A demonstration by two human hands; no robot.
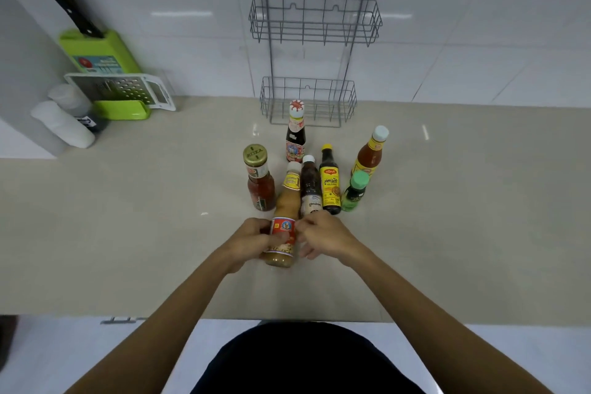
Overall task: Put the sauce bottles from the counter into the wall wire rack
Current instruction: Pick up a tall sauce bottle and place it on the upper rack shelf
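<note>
Several sauce bottles stand grouped on the beige counter point(447, 233). My left hand point(252, 238) grips the nearest one, a tan sauce bottle point(286, 201) with a red label and white cap. My right hand point(323, 235) touches that bottle's right side with its fingertips, fingers curled. Behind stand a gold-lidded red sauce bottle point(259, 181), a dark bottle with a white cap point(310, 185), a yellow-labelled dark bottle point(330, 181), a small green bottle point(355, 192), an orange chili sauce bottle point(369, 153) and a dark bottle with a red-white cap point(295, 134). The grey wire rack point(315, 22) hangs on the wall, both baskets empty.
At the back left a green knife block point(102, 54) holds a black-handled knife, with a grater point(128, 89) leaning on it. Two white shakers point(64, 121) lie beside a white wall edge. The counter's front edge runs just before my body.
</note>
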